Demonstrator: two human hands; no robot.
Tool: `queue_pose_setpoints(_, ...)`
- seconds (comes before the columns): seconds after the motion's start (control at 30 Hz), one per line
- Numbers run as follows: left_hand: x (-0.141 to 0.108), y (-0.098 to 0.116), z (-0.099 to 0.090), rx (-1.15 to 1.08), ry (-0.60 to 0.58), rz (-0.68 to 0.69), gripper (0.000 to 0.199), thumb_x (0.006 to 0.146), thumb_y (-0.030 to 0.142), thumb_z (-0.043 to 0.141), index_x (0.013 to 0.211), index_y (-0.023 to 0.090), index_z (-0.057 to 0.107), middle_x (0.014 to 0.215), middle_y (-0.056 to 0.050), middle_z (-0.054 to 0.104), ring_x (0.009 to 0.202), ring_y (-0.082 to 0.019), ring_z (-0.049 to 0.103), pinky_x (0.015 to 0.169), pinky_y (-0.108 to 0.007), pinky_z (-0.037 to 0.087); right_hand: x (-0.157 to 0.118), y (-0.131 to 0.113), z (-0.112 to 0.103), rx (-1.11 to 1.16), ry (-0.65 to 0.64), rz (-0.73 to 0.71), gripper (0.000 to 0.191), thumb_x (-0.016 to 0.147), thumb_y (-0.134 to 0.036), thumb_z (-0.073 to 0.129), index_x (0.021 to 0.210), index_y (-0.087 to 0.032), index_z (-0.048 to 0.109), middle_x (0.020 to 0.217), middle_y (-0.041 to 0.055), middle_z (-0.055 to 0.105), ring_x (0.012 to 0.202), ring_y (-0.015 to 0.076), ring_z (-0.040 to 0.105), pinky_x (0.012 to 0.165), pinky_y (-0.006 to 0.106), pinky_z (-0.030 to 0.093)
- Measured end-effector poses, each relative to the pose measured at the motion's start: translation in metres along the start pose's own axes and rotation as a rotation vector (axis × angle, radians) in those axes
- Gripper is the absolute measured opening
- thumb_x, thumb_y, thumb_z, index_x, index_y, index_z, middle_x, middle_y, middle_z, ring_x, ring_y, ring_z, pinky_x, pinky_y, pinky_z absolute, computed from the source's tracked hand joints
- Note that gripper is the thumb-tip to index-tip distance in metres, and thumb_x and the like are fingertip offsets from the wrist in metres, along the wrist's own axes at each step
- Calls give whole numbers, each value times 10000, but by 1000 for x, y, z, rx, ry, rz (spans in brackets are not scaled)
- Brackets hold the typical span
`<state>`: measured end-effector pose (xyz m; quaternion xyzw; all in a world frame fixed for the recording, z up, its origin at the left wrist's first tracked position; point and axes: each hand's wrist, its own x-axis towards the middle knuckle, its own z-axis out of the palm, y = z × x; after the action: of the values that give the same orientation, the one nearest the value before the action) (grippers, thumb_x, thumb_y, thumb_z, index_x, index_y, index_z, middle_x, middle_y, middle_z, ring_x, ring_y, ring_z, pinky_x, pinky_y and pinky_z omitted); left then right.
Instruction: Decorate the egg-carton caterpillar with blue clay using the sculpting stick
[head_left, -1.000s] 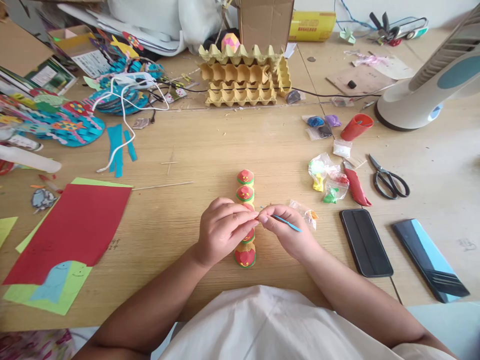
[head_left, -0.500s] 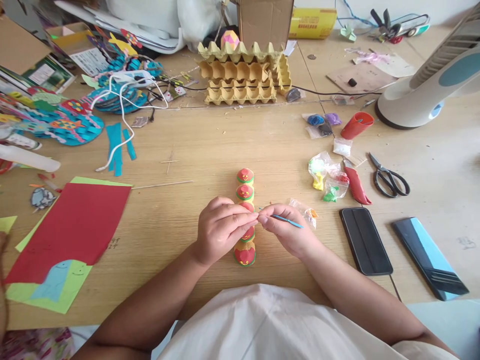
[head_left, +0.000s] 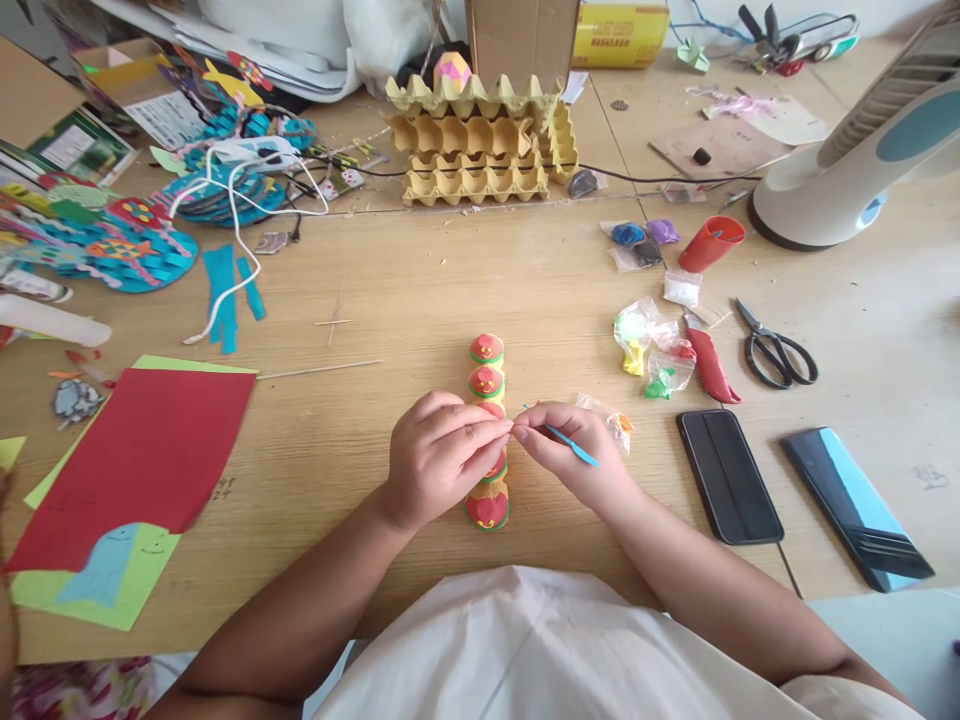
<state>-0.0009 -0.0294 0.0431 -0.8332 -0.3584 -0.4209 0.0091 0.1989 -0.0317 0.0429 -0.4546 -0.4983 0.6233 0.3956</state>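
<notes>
A strip of egg-carton bumps [head_left: 487,509], red on top with green rims and small yellow faces, lies lengthwise on the table in front of me. Over its middle, my left hand [head_left: 448,455] is closed in a pinch, its fingertips meeting those of my right hand. What the left fingertips hold is too small to make out. My right hand [head_left: 574,455] has thumb and forefinger pinched together, and a thin blue tool [head_left: 576,447] rests in it, crossing the fingers. Both hands partly hide the middle bumps.
Bags of coloured clay [head_left: 660,382], a red cutter [head_left: 712,367], scissors [head_left: 780,355] and two phones [head_left: 729,478] lie right. Red paper [head_left: 142,450] lies left. Egg cartons [head_left: 476,183] stand at the back. Another person's arm [head_left: 6,590] shows at the left edge.
The whole view has shifted slightly. The blue tool has tilted more steeply in my right hand. Both hands stay pinched together over the strip.
</notes>
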Motion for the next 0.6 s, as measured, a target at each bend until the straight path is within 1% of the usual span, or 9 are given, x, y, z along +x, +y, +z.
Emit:
queue_pose_setpoints(0.2, -1, 0, 0, 24, -10, 6, 235, 866, 124, 781, 1064, 240, 727, 922, -18, 792, 799, -177, 630, 751, -323, 559, -1, 2, 0, -54, 14, -35, 182, 861, -370, 737, 804, -199, 765, 762, 37, 718, 668, 154, 578, 612, 289, 462)
queue_pose_setpoints(0.33, -2, 0, 1, 31, -17, 4, 220, 880, 129, 767, 1058, 253, 728, 921, -8, 791, 796, -173, 635, 753, -320, 553, -1, 3, 0, -42, 9, -49, 159, 870, -337, 722, 797, -196, 737, 725, 20, 684, 632, 135, 545, 588, 276, 438)
queue_pose_setpoints(0.6, 0, 3, 1, -4, -6, 12, 249, 837, 91, 792, 1046, 210, 727, 913, -34, 785, 791, -182, 627, 759, -327, 546, -3, 5, 2, -12, -5, -70, 161, 887, -323, 706, 797, -189, 709, 698, -1, 639, 610, 118, 524, 578, 259, 434)
